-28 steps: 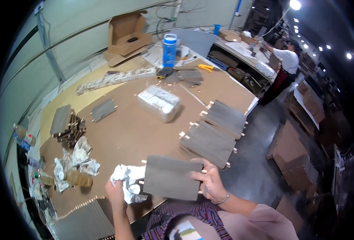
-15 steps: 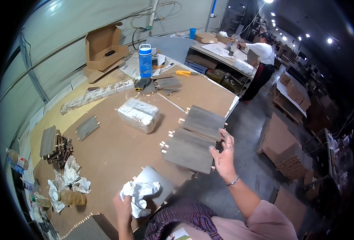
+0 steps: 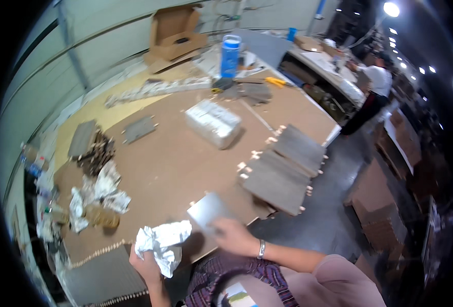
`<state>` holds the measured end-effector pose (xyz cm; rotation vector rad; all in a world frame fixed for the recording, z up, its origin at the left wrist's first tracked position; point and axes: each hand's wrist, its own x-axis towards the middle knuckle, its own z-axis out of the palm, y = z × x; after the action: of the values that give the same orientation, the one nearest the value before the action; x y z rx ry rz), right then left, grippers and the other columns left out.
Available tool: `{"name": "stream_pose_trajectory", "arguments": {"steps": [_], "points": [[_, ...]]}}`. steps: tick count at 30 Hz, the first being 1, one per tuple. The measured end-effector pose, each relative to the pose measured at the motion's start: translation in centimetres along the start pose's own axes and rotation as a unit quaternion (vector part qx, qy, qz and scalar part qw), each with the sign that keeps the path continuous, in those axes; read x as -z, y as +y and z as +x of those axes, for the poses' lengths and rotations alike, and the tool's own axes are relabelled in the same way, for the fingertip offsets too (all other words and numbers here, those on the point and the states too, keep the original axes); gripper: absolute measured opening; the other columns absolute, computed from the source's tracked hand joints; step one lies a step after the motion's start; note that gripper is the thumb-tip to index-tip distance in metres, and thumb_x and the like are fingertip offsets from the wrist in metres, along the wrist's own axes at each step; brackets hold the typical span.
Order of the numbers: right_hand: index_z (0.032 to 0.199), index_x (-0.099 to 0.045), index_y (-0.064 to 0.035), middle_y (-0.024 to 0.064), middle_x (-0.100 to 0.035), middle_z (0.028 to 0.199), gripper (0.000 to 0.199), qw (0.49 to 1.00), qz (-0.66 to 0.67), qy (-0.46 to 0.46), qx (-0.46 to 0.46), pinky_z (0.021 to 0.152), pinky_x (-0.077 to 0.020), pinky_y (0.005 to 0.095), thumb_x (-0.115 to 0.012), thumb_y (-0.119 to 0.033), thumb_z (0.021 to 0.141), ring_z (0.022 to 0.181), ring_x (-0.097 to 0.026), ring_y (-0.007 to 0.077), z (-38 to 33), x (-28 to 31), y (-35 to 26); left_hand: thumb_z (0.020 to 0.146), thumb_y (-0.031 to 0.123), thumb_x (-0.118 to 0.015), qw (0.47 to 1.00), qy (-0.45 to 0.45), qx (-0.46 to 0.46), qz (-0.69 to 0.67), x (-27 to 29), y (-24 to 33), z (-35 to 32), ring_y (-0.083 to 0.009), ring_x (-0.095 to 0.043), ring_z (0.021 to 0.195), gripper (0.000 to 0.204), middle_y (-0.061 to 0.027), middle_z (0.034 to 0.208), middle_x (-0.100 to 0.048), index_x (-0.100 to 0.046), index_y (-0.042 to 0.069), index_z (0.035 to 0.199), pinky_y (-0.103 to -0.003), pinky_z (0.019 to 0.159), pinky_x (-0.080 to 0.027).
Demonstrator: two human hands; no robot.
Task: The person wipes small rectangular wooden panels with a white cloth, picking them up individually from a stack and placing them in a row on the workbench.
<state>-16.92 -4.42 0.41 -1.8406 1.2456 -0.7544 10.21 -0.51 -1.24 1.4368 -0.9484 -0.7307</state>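
My left hand (image 3: 147, 267) is closed around a crumpled white cloth or paper wipe (image 3: 166, 239) above the table's near edge. Just right of it, a flat grey panel (image 3: 206, 209) with pale dowel pegs lies close to me, its surface shining. My right hand (image 3: 231, 236) is on or just over that panel's near right part; motion smears its fingers, so their grip cannot be made out. Two stacks of similar panels with pegs, the nearer stack (image 3: 276, 183) and the farther stack (image 3: 302, 149), sit by the table's right edge.
At the near left stands a row of pegged panels (image 3: 101, 276). Beyond it are a bottle of yellowish liquid (image 3: 102, 217), crumpled wipes (image 3: 109, 184) and dark strips (image 3: 96, 153). A wrapped block (image 3: 213, 123) occupies the middle, a blue bottle (image 3: 230, 59) the back. A co-worker (image 3: 377, 82) stands at another table.
My right hand has come from the right-hand stacks to the single panel in front of me. My left hand still holds the white wipe. The head view has shifted.
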Motion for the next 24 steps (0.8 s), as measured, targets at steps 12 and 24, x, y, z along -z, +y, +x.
{"name": "stream_pose_trajectory", "arguments": {"steps": [12,24], "points": [[0.129,-0.053,-0.0009,0.0227,-0.040,0.139,0.054,0.996,-0.076,-0.021,0.040,0.109,-0.0333,0.0456,-0.069,-0.013,0.078,0.130,-0.039,0.0392,2.5,-4.7,2.9,0.089,0.007,-0.057,0.994,0.053,0.087,0.036,-1.5,1.0,-6.1,-0.0109,-0.056,0.080,0.017,-0.0035,0.086,-0.063,-0.062,-0.006,0.099,-0.026,0.071,-0.046],[0.141,-0.032,0.0079,0.0194,-0.048,0.133,0.073,0.976,0.084,0.049,-0.193,0.107,-0.0380,0.0315,-0.064,0.004,0.075,0.126,-0.047,0.0243,1.5,-2.8,12.5,0.089,0.015,-0.060,0.933,-0.223,0.268,0.090,-14.1,-2.0,-3.4,-0.0185,-0.061,0.107,0.056,-0.0158,0.120,-0.064,-0.045,-0.009,0.137,-0.031,0.094,-0.047]]}}
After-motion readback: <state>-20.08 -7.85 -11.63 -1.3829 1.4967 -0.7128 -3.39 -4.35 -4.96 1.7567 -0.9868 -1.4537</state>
